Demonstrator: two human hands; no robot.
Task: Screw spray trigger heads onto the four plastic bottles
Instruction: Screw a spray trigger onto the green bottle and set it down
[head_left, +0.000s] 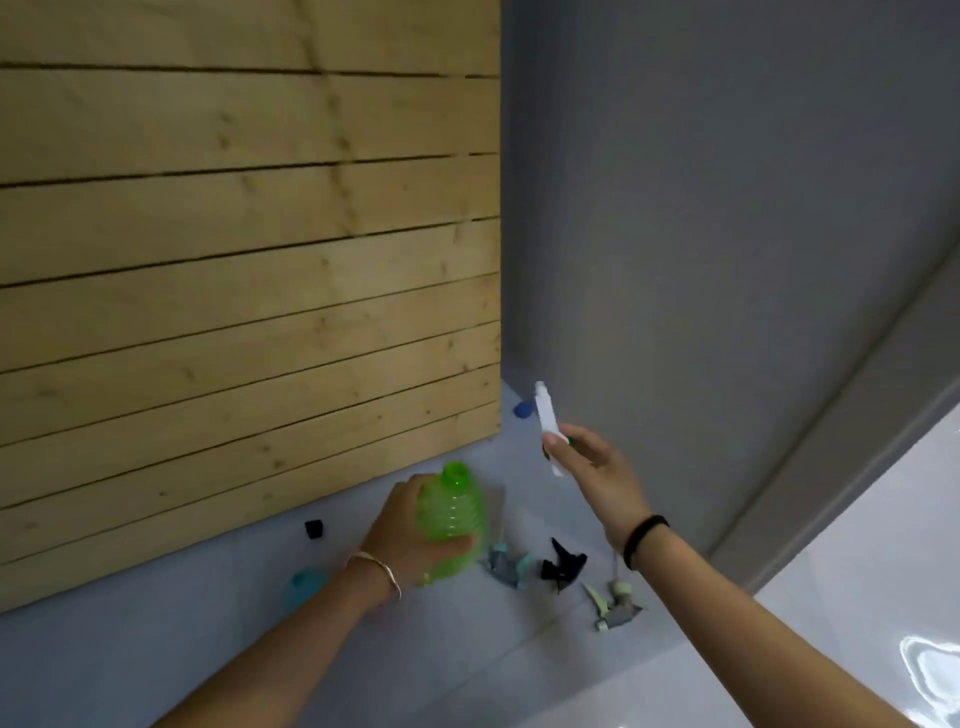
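The step in hand is fitting the first head: the bottle (453, 512) stands open-mouthed, with no trigger on it, and no capped bottle is in view.

The left hand (410, 525) wraps the green bottle's ribbed body from its left side, fingers curled round it, and holds it upright with its base low over the counter (208, 649); whether the base touches cannot be told. The right hand (592, 473) is up and to the right of the bottle's mouth, well apart from it. Its thumb and forefinger pinch a white trigger head (548, 426), the other fingers loosely spread. The head is tilted, one end pointing up and away from the bottle.

The next move likely calls for swinging the head left and down over the neck, turning it so its collar faces the mouth, seating it squarely, then twisting while the left hand keeps the bottle from turning. A crooked start would probably cross the thread.

Three more heads lie on the counter to the right of the bottle's base: a teal one (506, 564) nearest, a black one (562, 564) beyond it, a pale one (613, 605) farthest. A blue thing (304, 581) left of the bottle is half hidden by the left arm; what it is cannot be told.
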